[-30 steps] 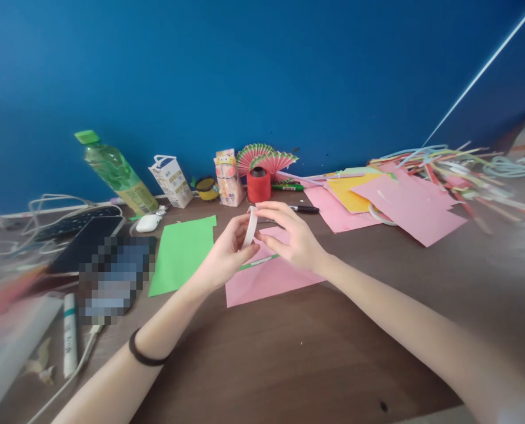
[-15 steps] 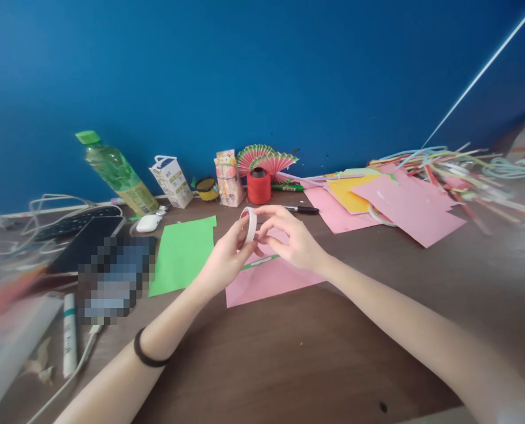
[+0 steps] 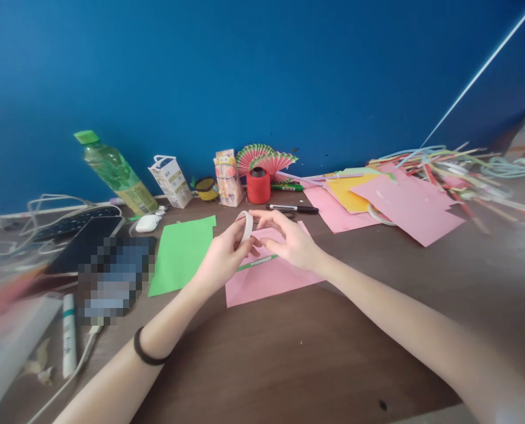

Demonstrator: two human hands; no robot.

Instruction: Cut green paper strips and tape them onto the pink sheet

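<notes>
One white tape roll (image 3: 247, 227) is gripped in the left hand (image 3: 222, 254) above pink paper (image 3: 273, 282). The right hand (image 3: 291, 240), thumb and fingers parted, hovers just beside the roll.

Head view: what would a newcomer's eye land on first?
The deep-blue wall filling the upper part strikes first. Mid-view, near a pink paper sheet, the left hand holds a white ring-shaped roll, with the right hand close by. Behind, a pink-and-green pleated paper fan stands near the wall and, farther left, a green-capped green plastic bottle.
</notes>
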